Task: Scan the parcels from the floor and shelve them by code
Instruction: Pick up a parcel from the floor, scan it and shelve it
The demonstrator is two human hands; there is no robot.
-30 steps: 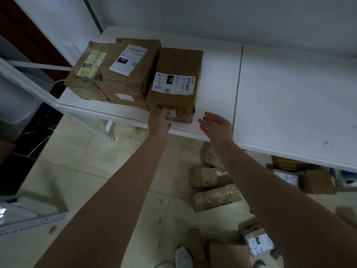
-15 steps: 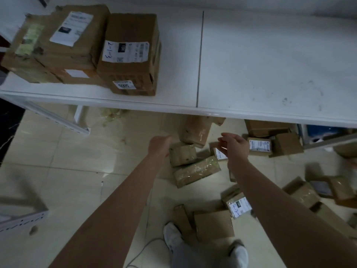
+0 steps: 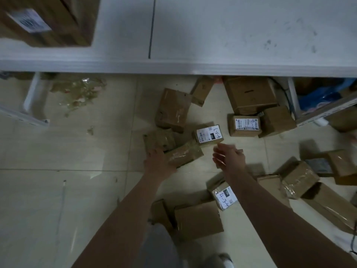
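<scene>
Two hands out: left hand (image 3: 158,161) has fingers on the taped parcel (image 3: 184,153), grip unclear; right hand (image 3: 229,158) loosely curled, empty. Three labelled parcels (image 3: 209,134) on the floor (image 3: 77,151).

Both hands low over parcels (image 3: 172,111) on the floor (image 3: 67,151).
The left hand (image 3: 159,161) touches the end of a tape-wrapped parcel (image 3: 185,154); the right hand (image 3: 229,157), loosely curled and empty, hovers just beside a labelled parcel (image 3: 209,134) below the white shelf (image 3: 212,35).
</scene>
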